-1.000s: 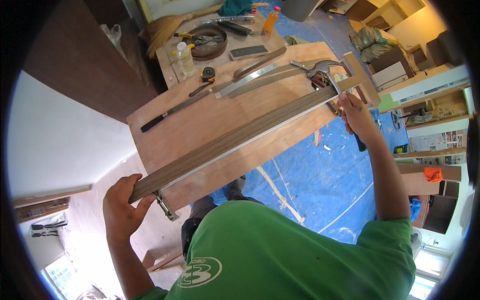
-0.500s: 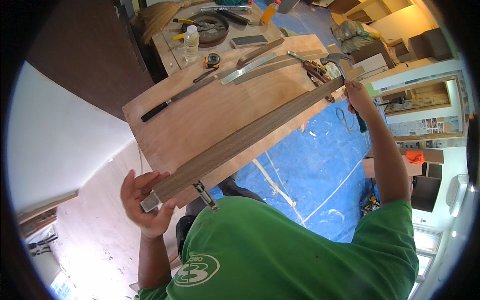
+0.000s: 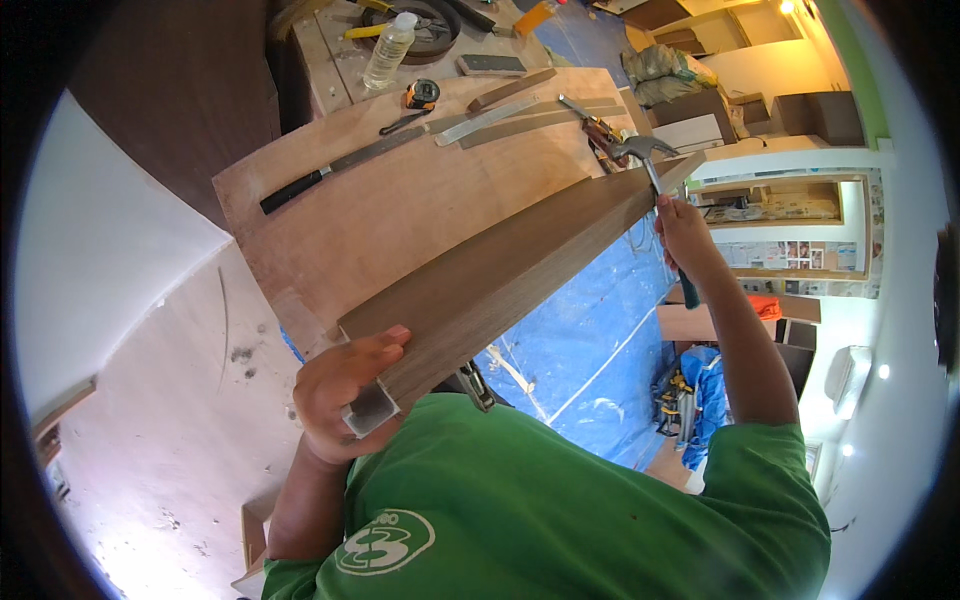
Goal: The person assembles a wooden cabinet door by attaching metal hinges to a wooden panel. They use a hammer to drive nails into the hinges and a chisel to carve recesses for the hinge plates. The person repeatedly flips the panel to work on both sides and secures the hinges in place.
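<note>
A long brown wood-grain board runs slantwise from my body to the far right, over a plywood-topped bench. My left hand is closed around its near end, with fingers over the upper face. A pale grey, shiny block or cap shows at that end. Below the near edge sits a metal cabinet hinge; its fixing is hidden. My right hand is wrapped around a claw hammer beside the board's far end. The hammer's head is up and its dark grip hangs below the hand.
On the plywood top lie a black-handled file or saw, a tape measure, thin strips and a sharpening-stone-like block. A clear bottle stands behind. Blue sheeting covers the floor; sacks lie farther off.
The board has turned, so its broad face and edge both show more. My left fingers have moved from around the end onto the upper face. The hammer stays in my right hand; the whole view has shifted.
</note>
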`<state>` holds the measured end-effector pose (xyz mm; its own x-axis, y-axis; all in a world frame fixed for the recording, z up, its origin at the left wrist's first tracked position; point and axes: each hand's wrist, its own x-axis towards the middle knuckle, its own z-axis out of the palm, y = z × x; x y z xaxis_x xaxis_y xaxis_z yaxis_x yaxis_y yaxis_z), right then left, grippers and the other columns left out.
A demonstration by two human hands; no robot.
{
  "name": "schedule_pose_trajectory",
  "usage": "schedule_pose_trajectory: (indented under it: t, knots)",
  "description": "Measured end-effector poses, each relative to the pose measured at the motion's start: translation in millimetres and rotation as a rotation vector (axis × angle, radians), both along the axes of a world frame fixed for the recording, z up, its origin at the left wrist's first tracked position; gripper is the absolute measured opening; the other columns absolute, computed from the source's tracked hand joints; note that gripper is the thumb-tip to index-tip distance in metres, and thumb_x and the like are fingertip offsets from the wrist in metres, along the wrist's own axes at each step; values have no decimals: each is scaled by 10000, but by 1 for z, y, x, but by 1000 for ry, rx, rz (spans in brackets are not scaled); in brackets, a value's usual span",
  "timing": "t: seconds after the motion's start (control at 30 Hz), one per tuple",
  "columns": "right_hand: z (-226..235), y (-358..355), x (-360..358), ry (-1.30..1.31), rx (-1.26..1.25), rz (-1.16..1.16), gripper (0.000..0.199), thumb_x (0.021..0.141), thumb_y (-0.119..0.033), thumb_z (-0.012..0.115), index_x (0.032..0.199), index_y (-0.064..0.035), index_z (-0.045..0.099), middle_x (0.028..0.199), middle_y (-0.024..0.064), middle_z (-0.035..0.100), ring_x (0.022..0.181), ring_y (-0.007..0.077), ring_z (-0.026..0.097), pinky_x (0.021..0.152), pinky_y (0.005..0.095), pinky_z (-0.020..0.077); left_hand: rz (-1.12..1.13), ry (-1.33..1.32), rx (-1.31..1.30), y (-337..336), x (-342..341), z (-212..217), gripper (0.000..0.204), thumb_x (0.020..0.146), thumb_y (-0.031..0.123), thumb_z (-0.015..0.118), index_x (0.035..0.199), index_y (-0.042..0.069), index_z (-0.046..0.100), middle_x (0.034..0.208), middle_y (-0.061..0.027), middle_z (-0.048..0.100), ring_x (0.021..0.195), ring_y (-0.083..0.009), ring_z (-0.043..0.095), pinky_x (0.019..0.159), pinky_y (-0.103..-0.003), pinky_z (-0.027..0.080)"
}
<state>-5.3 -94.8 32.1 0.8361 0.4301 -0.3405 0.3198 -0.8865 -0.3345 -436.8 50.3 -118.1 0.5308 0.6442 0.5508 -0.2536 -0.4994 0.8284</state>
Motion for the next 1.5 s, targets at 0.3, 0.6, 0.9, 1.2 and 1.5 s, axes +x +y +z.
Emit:
schedule_pose_trajectory:
  t: [0.3,0.6,0.9,1.2,1.5]
  knots:
    - [14,20,-105,93,-70,21,537,1105,-507,444,821,-57,521,573,0,440,393,126,466,365,307,392,9,-98,-14,-1,2,-6,450,687,23,846,1102,-17,677,1041,-218,774,917,-332,784,751,-381,629]
    - [17,32,-198,212,-96,64,518,1114,-485,439,836,-61,544,611,-4,468,476,102,490,450,289,417,-21,-92,-78,1,0,-10,415,656,28,809,1056,-30,717,1037,-183,772,980,-322,778,796,-375,622]
    - [22,41,-249,168,-188,178,505,1129,-400,442,870,12,580,647,90,530,631,175,518,618,380,458,-29,-111,-51,1,-2,-8,449,629,72,823,1053,-19,710,1031,-161,771,1007,-323,770,809,-391,630]
    - [23,52,-312,295,-124,322,481,1135,-366,430,878,8,588,669,115,554,639,188,528,631,391,459,10,-111,-24,-2,-3,-12,515,577,81,794,1074,-17,702,1069,-155,766,965,-315,768,793,-396,630]
    - [26,51,-333,362,-163,385,420,1132,-322,442,913,13,569,667,161,559,604,260,545,620,417,461,14,20,-13,-12,-8,-15,433,656,87,825,1070,30,713,1046,-128,765,912,-294,749,738,-387,597]
